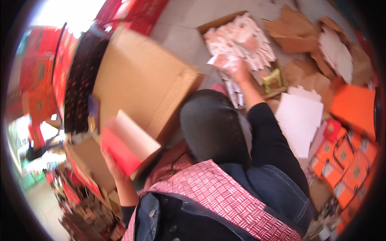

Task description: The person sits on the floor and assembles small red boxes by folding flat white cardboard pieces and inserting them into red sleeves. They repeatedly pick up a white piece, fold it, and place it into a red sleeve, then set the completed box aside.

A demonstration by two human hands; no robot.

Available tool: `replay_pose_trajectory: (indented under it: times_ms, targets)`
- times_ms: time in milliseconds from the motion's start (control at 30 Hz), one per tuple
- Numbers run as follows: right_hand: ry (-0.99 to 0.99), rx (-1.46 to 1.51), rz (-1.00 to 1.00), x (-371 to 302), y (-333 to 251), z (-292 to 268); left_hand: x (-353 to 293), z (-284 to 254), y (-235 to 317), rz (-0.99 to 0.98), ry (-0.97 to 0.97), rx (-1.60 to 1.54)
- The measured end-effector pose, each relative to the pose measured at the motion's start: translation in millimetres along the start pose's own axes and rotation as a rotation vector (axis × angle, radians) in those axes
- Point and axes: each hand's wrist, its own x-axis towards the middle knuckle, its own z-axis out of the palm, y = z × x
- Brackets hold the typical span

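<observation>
Hands, left (pixel 114 164) gripping open red box (pixel 126 144), right (pixel 241 72) gripping pinkish packet (pixel 222 61), carton (pixel 217 23) holding white packets (pixel 259 44)

Left hand (pixel 113 164): you are holding a red box (pixel 114 146) with a pale inside.
Right hand (pixel 240 71): you are reaching over a shallow carton (pixel 215 23) and touching a pink-and-white packet (pixel 221 60); blur is hiding your grip.
Carton corner: a yellow-green packet (pixel 272 81) is lying inside.
Your right: a white sheet (pixel 299 116) is lying near orange boxes (pixel 356 168).
</observation>
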Motion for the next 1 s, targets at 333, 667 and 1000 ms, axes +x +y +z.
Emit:
replay_pose_trajectory:
  times_ms: [333, 667, 1000]
  targets:
    - [-0.133, 0.068, 0.204, -30.7, 39.2, -12.3, 0.6, 5.6, -1.8, 0.105, -0.005, -0.159]
    - [-0.137, 0.885, -0.486, -84.5, -316.1, -283.9, 2.7, 14.8, -8.2, 0.229, 0.040, -0.418]
    - [-0.001, 0.748, -0.832, -177.8, -438.1, -216.8, -23.2, 5.8, -2.2, 0.370, 0.277, -0.719]
